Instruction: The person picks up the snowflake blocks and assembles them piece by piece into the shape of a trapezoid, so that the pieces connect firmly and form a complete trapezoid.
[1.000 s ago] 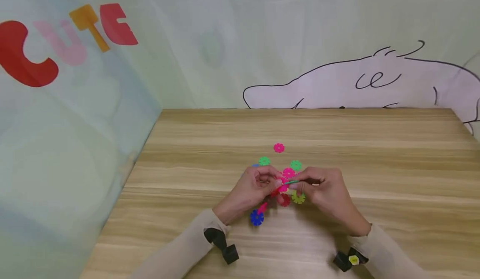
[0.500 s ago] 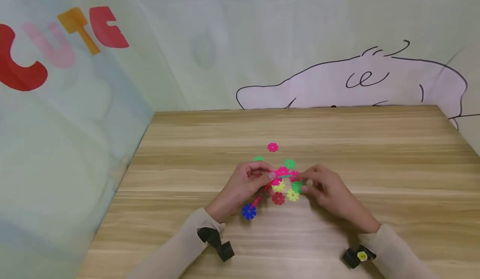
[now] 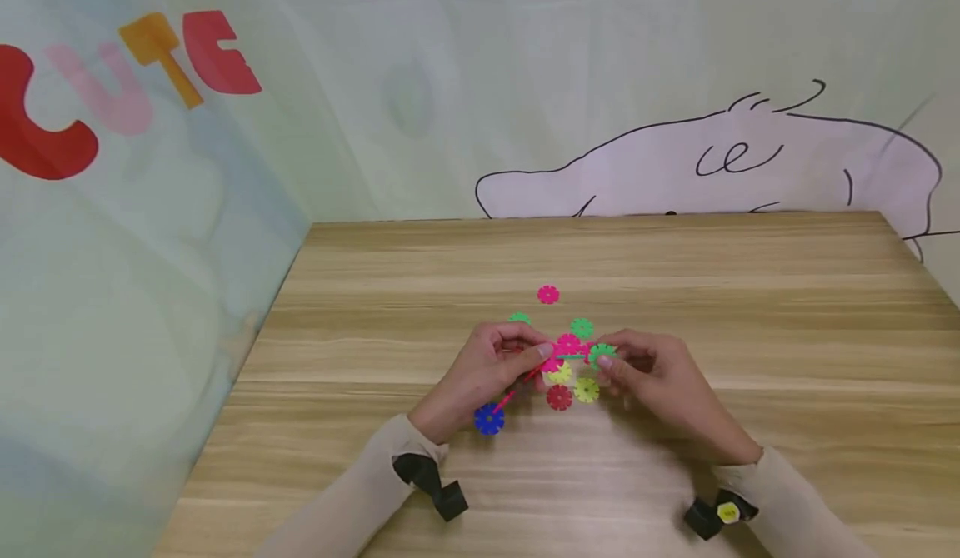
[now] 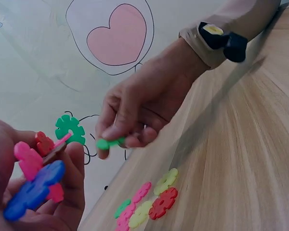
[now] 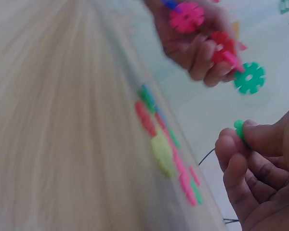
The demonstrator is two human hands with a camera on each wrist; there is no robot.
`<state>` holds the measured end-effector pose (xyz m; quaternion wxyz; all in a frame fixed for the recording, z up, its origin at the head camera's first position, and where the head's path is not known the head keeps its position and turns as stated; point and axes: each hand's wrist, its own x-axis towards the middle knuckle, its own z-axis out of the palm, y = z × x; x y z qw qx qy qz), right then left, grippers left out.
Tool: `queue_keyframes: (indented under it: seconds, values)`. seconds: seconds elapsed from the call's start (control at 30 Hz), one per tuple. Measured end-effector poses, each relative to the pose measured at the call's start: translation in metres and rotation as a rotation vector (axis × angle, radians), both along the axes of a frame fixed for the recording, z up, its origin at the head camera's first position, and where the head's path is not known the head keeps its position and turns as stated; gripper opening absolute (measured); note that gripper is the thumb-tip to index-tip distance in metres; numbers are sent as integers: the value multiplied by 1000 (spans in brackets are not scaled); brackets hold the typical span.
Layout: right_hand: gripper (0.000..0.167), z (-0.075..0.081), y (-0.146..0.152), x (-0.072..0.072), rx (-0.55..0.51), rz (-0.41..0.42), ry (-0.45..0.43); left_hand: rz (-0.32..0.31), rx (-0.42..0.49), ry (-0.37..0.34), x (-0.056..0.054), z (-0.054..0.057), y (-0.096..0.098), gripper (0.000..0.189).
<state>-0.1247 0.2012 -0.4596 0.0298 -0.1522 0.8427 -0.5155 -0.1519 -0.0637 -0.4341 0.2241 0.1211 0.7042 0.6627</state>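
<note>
Over the wood-grain table, short of its far edge, a chain of multicoloured notched plastic discs is gripped by the left hand, pointing lengthwise toward a green plastic disc pinched just apart by the right hand

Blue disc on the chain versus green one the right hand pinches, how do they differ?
The blue disc is joined to a pink disc; the green disc is separate, pinched by the right hand. In the head view, the blue disc sits lower left of the green disc. Both are notched.
</note>
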Motion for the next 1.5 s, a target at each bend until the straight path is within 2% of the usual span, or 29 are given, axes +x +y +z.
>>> queue_keyframes:
  seconds: [0.1, 0.2, 0.37, 0.6, 0.77, 0.9, 1.03, 1.2, 1.4, 1.5]
  values:
    - [22, 8, -2, 4, -141, 10, -93, -2, 2, -1, 0, 0, 0, 31]
    - [26, 12, -4, 6, -210, 30, -110, -4, 2, -1, 0, 0, 0, 28]
    - [30, 13, -7, 8, -265, 39, -120, -3, 0, 10, 1, 0, 0, 22]
    - [30, 8, -14, 10, -368, 25, -65, 23, 23, 32, 4, -2, 2, 22]
    - [28, 8, -24, 13, -409, -38, -49, 73, 46, 50, 5, -3, 4, 22]
    - [33, 9, -31, 16, -461, -116, -108, 99, 47, 65, 5, -6, 6, 22]
    - [39, 11, -35, 19, -531, -148, -161, 114, 33, 60, 4, -7, 6, 21]
    - [42, 15, -36, 20, -570, -155, -173, 110, 52, 8, 3, -4, 5, 21]
    - [42, 18, -38, 19, -577, -174, -199, 102, 117, -103, 1, -3, 4, 18]
    - [42, 19, -39, 19, -585, -181, -202, 104, 122, -126, 2, -1, 5, 15]
